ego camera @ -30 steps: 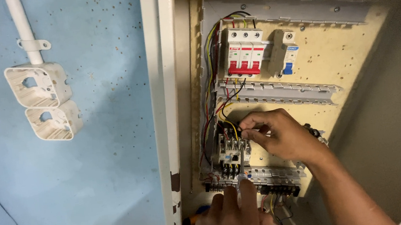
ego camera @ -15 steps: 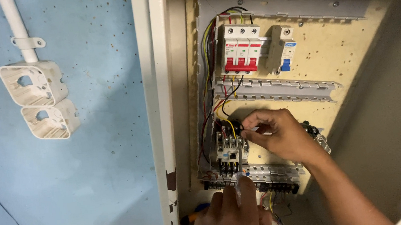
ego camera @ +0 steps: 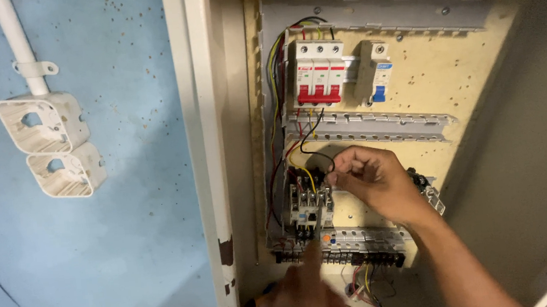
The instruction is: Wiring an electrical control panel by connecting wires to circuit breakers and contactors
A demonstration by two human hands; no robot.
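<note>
My right hand (ego camera: 374, 180) reaches into an open electrical cabinet and pinches a thin black wire (ego camera: 310, 149) just above a white contactor (ego camera: 306, 205). The wire loops up toward the wiring duct. My left hand (ego camera: 299, 296) is low in the frame and blurred. One finger stretches up to the contactor's lower edge. An orange-and-black tool handle (ego camera: 259, 302) sticks out of its palm on the left. Red, yellow and black wires run down from a three-pole breaker with red levers (ego camera: 317, 73).
A small white breaker with a blue lever (ego camera: 377, 71) sits to the right. Grey slotted ducts (ego camera: 379, 125) cross the beige backplate. A terminal strip (ego camera: 358, 249) lies along the bottom. Two white junction boxes (ego camera: 49, 143) and a conduit hang on the blue wall, left of the cabinet frame (ego camera: 202, 147).
The view has drifted slightly, so the panel sits lower in frame. My right hand stays at the black wire and my left hand's finger stays at the contactor.
</note>
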